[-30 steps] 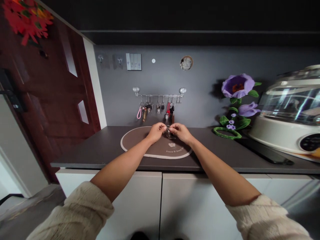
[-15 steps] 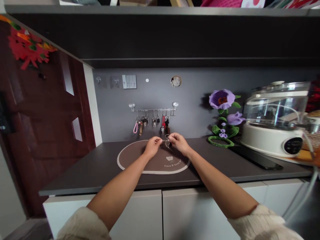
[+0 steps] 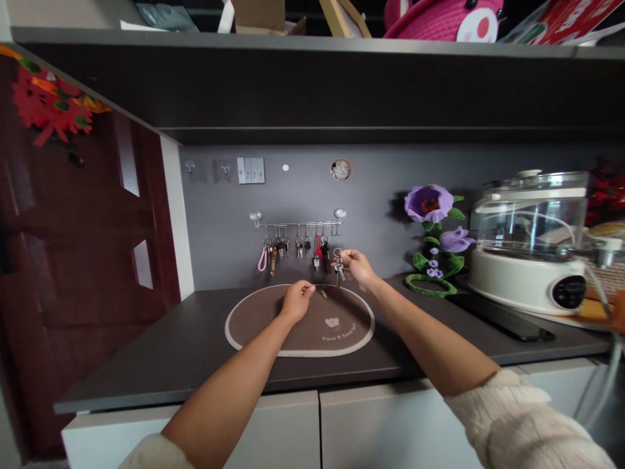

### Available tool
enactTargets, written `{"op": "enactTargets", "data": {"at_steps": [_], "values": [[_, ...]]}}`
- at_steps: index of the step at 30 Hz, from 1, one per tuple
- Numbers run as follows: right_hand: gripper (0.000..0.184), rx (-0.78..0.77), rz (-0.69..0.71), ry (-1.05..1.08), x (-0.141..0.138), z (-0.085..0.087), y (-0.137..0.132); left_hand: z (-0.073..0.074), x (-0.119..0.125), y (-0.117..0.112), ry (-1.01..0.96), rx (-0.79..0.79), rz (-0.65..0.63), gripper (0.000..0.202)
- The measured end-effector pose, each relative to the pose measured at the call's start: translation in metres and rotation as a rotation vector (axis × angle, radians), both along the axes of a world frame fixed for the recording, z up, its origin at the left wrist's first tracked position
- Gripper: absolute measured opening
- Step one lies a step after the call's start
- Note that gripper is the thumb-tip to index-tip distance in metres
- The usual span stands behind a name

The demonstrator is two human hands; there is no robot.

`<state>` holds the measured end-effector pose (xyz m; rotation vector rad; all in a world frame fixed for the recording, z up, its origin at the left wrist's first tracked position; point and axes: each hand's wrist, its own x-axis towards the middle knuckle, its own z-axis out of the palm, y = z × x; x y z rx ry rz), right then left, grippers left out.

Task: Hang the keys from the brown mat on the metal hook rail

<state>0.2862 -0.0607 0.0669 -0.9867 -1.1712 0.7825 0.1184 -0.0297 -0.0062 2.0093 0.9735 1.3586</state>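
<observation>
The right hand (image 3: 356, 268) holds ringed keys (image 3: 338, 271) below the wall rack (image 3: 297, 225); the left hand (image 3: 297, 301) is over the mat (image 3: 297, 340), beside 1 small key (image 3: 322, 292).

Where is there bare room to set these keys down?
The widest bare patch is the dark countertop left of the brown oval mat, toward the door. The mat's lower right is also free. Crowded: the key rail above the right hand, and the flower ornament and cooker rightward.

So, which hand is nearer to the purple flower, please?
The right hand. It holds keys and is to the left of the flower. The left hand is farther from the flower, over the mat.
</observation>
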Motion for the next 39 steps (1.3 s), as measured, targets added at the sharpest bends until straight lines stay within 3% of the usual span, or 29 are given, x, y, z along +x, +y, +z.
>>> {"op": "enactTargets", "data": {"at_steps": [9, 17, 25, 39], "values": [[0.012, -0.018, -0.111, 0.156, 0.006, 0.035, 0.031, 0.000, 0.001, -0.002, 0.044, 0.031, -0.006, 0.017], [0.015, -0.030, -0.168, 0.239, -0.004, 0.049, 0.052, 0.000, 0.002, -0.002, 0.045, 0.023, -0.003, 0.015], [0.017, -0.065, -0.277, 0.242, -0.001, 0.043, 0.073, 0.000, 0.001, -0.001, 0.061, 0.021, 0.008, 0.016], [0.013, 0.004, -0.300, 0.107, 0.012, 0.019, 0.091, 0.001, 0.000, -0.002, 0.044, -0.016, 0.022, 0.014]]}}
